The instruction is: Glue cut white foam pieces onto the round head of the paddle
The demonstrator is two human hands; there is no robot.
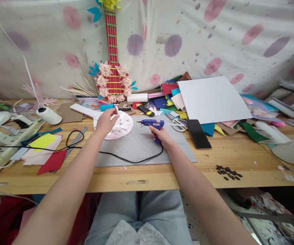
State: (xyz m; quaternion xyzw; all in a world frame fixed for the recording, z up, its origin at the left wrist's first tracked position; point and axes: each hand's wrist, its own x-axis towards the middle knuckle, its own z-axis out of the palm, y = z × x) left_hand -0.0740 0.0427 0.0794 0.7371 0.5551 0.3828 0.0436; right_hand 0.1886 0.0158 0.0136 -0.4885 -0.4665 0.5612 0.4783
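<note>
My right hand [160, 135] is wrapped round the handle of a blue hot glue gun [148, 123], its nozzle pointing left over the grey cutting mat [136, 146]. A black cord trails from the grip across to the left. My left hand [106, 121] is closed in a pinch, with a small pale paper piece [116, 110] at the fingertips. Below it lies a white guitar-shaped cutout [122, 126] with folded white paper pieces on its round body and its neck [82, 110] reaching left. My left hand covers part of the body.
A red paper guitar [113, 73] with pink flowers leans on the curtain. Scissors [179, 126], a phone [198, 133] and a white board [214, 99] lie right. Dark oval beads [228, 173] sit near the front edge. A power strip [9, 149] and ruler [76, 141] lie left.
</note>
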